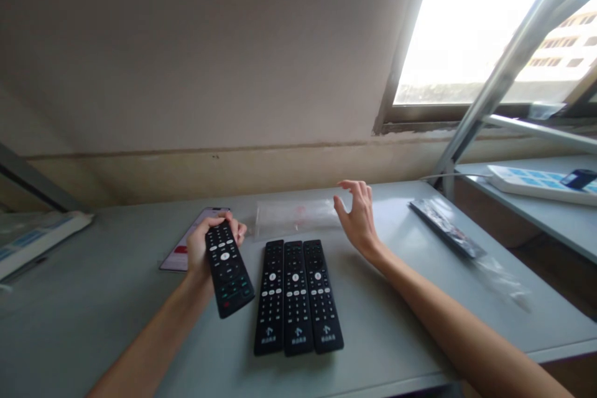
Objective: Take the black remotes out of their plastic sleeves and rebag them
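Fingers (240,231) of our left hand (198,242) grasp a long black plastic remote control (228,270)

We hold the remote tilted above the pale grey-blue worktop (382,329), its button side turned up towards us and its red-buttoned end nearest. Our right hand (360,221) is raised, its fingers released, parted and curved, near the right end of a flat, clear plastic bag (280,216); we cannot tell whether they touch it. In front of that bag, between our forearms, three matching black remote controls (297,317) lie side by side in a neat row, buttons up, logo ends towards us. A flat rectangular phone with a lit, pale screen (180,258) lies behind and partly beneath our left hand. To the right of our right hand, well apart from the row, we see a long dark object in clear, crinkled plastic wrapping (445,227) lying aslant.
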`<state>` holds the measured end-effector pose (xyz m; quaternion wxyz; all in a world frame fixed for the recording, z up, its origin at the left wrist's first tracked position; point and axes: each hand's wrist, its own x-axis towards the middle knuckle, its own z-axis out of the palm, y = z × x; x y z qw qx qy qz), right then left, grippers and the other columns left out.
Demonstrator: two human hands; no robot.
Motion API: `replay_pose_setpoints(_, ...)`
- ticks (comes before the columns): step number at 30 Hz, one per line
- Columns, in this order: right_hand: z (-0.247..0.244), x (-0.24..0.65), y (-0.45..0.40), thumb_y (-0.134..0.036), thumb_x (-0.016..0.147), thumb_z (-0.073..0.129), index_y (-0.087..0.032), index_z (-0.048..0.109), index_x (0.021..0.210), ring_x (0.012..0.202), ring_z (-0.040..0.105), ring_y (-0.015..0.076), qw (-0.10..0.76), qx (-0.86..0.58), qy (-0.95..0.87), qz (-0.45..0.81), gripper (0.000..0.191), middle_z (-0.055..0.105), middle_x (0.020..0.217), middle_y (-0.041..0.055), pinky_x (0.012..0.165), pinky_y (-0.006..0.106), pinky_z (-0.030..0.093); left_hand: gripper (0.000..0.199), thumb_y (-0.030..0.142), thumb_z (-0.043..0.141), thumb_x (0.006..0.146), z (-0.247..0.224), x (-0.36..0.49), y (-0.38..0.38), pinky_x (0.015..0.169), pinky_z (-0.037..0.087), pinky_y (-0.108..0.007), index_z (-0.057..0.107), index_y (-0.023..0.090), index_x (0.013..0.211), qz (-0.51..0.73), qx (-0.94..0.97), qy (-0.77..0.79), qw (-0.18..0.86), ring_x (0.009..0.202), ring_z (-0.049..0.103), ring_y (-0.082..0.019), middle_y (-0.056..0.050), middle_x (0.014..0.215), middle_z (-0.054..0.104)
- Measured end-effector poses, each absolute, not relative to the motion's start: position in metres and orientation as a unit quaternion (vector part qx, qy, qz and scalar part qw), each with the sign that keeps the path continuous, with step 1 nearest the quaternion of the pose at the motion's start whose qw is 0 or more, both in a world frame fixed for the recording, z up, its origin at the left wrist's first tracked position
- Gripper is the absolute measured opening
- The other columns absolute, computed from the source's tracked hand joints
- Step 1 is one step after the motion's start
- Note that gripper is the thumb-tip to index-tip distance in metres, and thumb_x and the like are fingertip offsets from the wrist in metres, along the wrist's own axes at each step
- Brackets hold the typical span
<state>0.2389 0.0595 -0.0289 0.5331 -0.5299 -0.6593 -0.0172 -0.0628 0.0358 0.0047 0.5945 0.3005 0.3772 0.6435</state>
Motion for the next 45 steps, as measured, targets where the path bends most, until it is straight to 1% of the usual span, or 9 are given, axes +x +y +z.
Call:
replay_pose_setpoints(5, -0.006, 0.204, 0.016, -0.024, 0.101, 0.057, -0.025, 0.066, 0.121, 0.101, 0.056, 0.0261, 0.463, -0.399, -0.791, 0.01, 0.021, 0.067, 0.107, 0.0075, 0.094, 0.042, 0.047, 0.01, 0.023, 0.057, 0.083, 0.012, -0.049, 0.028, 0.052, 0.05, -0.022, 0.058, 0.017, 0.074, 0.676, 0.234, 0.382, 0.586, 0.055, 0.055, -0.015, 0.001, 0.056, 0.053)
replay_pose_setpoints(9, -0.001, 0.181, -0.006, -0.031, 0.098, 0.07, -0.025, 0.055, 0.145, 0.099, 0.057, 0.0265, 0.413, -0.338, -0.843, 0.072, 0.05, 0.069, 0.106, 0.008, 0.09, 0.042, 0.049, 0.024, 0.039, 0.06, 0.096, 0.012, -0.041, 0.024, 0.063, 0.058, -0.026, 0.06, 0.018, 0.085, 0.685, 0.19, 0.387, 0.588, 0.06, 0.062, -0.013, 0.002, 0.068, 0.062)
replay_pose_setpoints(13, -0.004, 0.172, -0.01, -0.041, 0.085, 0.085, -0.031, 0.05, 0.151, 0.096, 0.061, 0.0271, 0.393, -0.33, -0.833, 0.206, 0.076, 0.072, 0.107, 0.0068, 0.088, 0.043, 0.05, 0.039, 0.056, 0.071, 0.09, 0.006, -0.04, 0.024, 0.057, 0.057, -0.025, 0.06, 0.019, 0.09, 0.667, 0.258, 0.39, 0.58, 0.062, 0.068, -0.016, 0.0, 0.073, 0.068)
replay_pose_setpoints(21, -0.007, 0.179, 0.002, -0.051, 0.086, 0.08, -0.026, 0.064, 0.125, 0.077, 0.067, 0.0187, 0.515, -0.322, -0.589, 0.533, 0.049, 0.07, 0.085, 0.0004, 0.071, 0.031, 0.053, 0.047, 0.043, 0.087, 0.077, 0.004, -0.038, 0.019, 0.047, 0.057, -0.027, 0.055, 0.023, 0.105, 0.603, 0.435, 0.362, 0.562, 0.068, 0.071, -0.02, -0.002, 0.092, 0.072)
replay_pose_setpoints(26, -0.017, 0.186, 0.02, -0.05, 0.085, 0.081, -0.023, 0.061, 0.103, 0.077, 0.071, 0.0164, 0.571, -0.302, -0.433, 0.628, 0.038, 0.071, 0.094, 0.0026, 0.063, 0.025, 0.053, 0.038, 0.038, 0.082, 0.083, 0.003, -0.029, 0.011, 0.063, 0.06, -0.032, 0.056, 0.022, 0.106, 0.495, 0.589, 0.374, 0.518, 0.065, 0.072, -0.02, -0.002, 0.082, 0.071)
replay_pose_setpoints(31, -0.025, 0.193, 0.035, -0.05, 0.077, 0.086, -0.019, 0.065, 0.098, 0.069, 0.067, 0.0136, 0.561, -0.338, -0.406, 0.638, 0.043, 0.072, 0.092, 0.0041, 0.059, 0.024, 0.055, 0.017, 0.032, 0.072, 0.089, 0.0, -0.021, -0.002, 0.081, 0.055, -0.03, 0.066, 0.024, 0.102, 0.464, 0.697, 0.378, 0.395, 0.087, 0.072, -0.022, -0.003, 0.093, 0.073)
replay_pose_setpoints(36, -0.009, 0.218, 0.042, -0.052, 0.074, 0.084, -0.02, 0.062, 0.098, 0.052, 0.056, 0.0105, 0.587, -0.416, -0.403, 0.566, 0.046, 0.065, 0.076, -0.0015, 0.045, 0.023, 0.046, 0.016, 0.025, 0.062, 0.093, -0.001, -0.028, -0.006, 0.086, 0.051, -0.031, 0.073, 0.026, 0.104, 0.435, 0.776, 0.36, 0.282, 0.083, 0.067, -0.021, -0.004, 0.093, 0.074)
replay_pose_setpoints(40, 0.0, 0.252, 0.026, -0.052, 0.078, 0.079, -0.021, 0.061, 0.112, 0.045, 0.048, 0.0089, 0.487, -0.496, -0.49, 0.527, 0.05, 0.059, 0.069, -0.0051, 0.037, 0.02, 0.034, 0.023, 0.018, 0.057, 0.092, -0.004, -0.038, 0.007, 0.092, 0.051, -0.035, 0.074, 0.027, 0.104, 0.385, 0.828, 0.348, 0.215, 0.093, 0.069, -0.024, -0.006, 0.099, 0.075)
replay_pose_setpoints(45, -0.01, 0.283, -0.009, -0.055, 0.084, 0.075, -0.024, 0.049, 0.136, 0.044, 0.048, 0.0092, 0.357, -0.535, -0.586, 0.494, 0.066, 0.057, 0.069, -0.0081, 0.034, 0.02, 0.037, 0.028, 0.02, 0.059, 0.091, -0.006, -0.037, 0.018, 0.11, 0.048, -0.045, 0.078, 0.028, 0.11, 0.319, 0.866, 0.316, 0.222, 0.115, 0.068, -0.029, -0.008, 0.12, 0.076)
